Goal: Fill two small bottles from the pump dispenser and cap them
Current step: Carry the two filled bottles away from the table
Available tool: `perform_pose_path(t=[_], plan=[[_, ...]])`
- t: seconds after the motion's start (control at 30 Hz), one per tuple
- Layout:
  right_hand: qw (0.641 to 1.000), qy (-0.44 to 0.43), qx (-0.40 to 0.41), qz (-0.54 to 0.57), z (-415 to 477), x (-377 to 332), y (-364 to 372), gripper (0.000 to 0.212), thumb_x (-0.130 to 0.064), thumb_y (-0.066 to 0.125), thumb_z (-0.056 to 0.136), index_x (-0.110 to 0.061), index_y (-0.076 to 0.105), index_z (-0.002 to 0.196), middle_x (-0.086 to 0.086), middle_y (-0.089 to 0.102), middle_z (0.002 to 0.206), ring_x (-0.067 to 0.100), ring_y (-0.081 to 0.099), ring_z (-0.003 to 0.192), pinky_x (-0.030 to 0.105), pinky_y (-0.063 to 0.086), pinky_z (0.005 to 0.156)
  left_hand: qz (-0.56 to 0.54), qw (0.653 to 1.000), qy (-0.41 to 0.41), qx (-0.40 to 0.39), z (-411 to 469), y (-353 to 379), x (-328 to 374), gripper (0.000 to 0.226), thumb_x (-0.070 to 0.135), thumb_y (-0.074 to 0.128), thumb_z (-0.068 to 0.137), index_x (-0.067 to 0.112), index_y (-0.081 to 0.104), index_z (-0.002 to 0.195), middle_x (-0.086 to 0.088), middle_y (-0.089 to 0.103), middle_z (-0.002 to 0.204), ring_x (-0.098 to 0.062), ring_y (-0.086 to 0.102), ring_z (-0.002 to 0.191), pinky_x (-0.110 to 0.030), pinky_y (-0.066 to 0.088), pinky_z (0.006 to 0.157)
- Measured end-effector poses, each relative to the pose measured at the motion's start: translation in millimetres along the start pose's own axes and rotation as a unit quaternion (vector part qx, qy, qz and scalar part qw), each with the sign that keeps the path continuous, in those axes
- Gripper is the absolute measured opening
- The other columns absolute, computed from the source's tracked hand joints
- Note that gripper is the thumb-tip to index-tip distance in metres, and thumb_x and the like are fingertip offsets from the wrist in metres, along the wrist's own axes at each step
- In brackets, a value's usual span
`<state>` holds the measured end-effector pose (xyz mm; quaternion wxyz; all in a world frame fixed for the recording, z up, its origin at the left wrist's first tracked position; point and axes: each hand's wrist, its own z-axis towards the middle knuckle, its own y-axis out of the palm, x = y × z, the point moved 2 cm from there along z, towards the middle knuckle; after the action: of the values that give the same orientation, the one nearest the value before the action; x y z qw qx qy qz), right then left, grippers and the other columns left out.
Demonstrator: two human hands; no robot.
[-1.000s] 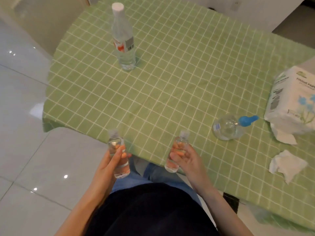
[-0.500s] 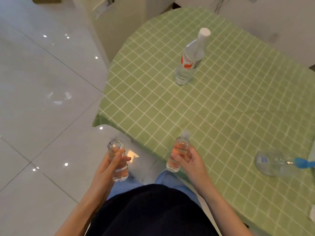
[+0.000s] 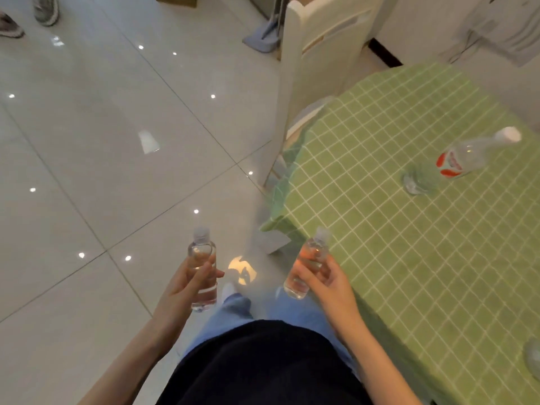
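While left hand [image 3: 187, 287] grips left bottle [image 3: 201, 252] upright, right hand [image 3: 327, 285] grips right bottle [image 3: 312, 252].

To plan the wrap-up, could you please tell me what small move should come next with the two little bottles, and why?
Probably stand both on the green tablecloth: the left bottle in the left hand and the right bottle in the right hand look filled and capped, held in the air.
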<state>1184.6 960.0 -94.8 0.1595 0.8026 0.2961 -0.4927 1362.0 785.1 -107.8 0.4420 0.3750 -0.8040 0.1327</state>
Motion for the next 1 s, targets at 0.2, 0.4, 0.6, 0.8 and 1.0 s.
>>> perform_pose_path(t=[0.2,0.4,0.6,0.8,1.0], plan=[[0.997,0.008,-0.064,-0.036,35,-25,46,0.021,-0.014,0.073,0.079,-0.029,0.069,0.094,-0.008,0.074,0.087,0.003,0.069,0.083,0.015,0.051,0.071,-0.061,0.995,-0.004,0.082,5,-35,0,0.025,0.06,0.058,0.076,0.043,0.065,0.094,0.003,0.071,0.093,-0.008,0.067,0.077,-0.031,0.051,0.071],[0.988,0.008,-0.136,-0.077,89,-50,94,0.02,-0.021,0.074,0.079,-0.036,0.07,0.092,-0.006,0.074,0.091,0.006,0.069,0.089,0.021,0.053,0.077,-0.09,0.987,-0.005,0.131,23,-60,10,0.03,0.063,0.059,0.073,0.045,0.064,0.097,0.004,0.071,0.094,-0.005,0.067,0.078,-0.029,0.052,0.073],[0.978,0.009,-0.189,-0.086,166,-77,142,0.016,-0.018,0.073,0.08,-0.028,0.068,0.091,-0.001,0.073,0.089,0.014,0.068,0.089,0.03,0.055,0.082,-0.119,0.976,0.003,0.183,76,-78,48,0.031,0.053,0.053,0.073,0.037,0.065,0.097,0.003,0.071,0.091,-0.005,0.067,0.074,-0.027,0.053,0.07],[0.977,0.008,-0.197,-0.08,239,-118,175,0.018,-0.014,0.072,0.081,-0.019,0.064,0.096,-0.001,0.073,0.089,0.006,0.069,0.084,0.015,0.051,0.071,-0.107,0.971,0.007,0.213,140,-95,102,0.031,0.057,0.054,0.071,0.039,0.065,0.093,0.006,0.072,0.091,-0.011,0.068,0.081,-0.028,0.051,0.069],[0.981,-0.009,-0.175,-0.082,295,-156,197,0.014,-0.007,0.069,0.083,-0.012,0.062,0.094,0.002,0.068,0.085,0.005,0.065,0.076,0.016,0.051,0.068,-0.075,0.98,0.024,0.185,199,-111,159,0.041,0.075,0.059,0.062,0.047,0.064,0.092,0.007,0.072,0.094,-0.009,0.069,0.083,-0.029,0.05,0.071]])
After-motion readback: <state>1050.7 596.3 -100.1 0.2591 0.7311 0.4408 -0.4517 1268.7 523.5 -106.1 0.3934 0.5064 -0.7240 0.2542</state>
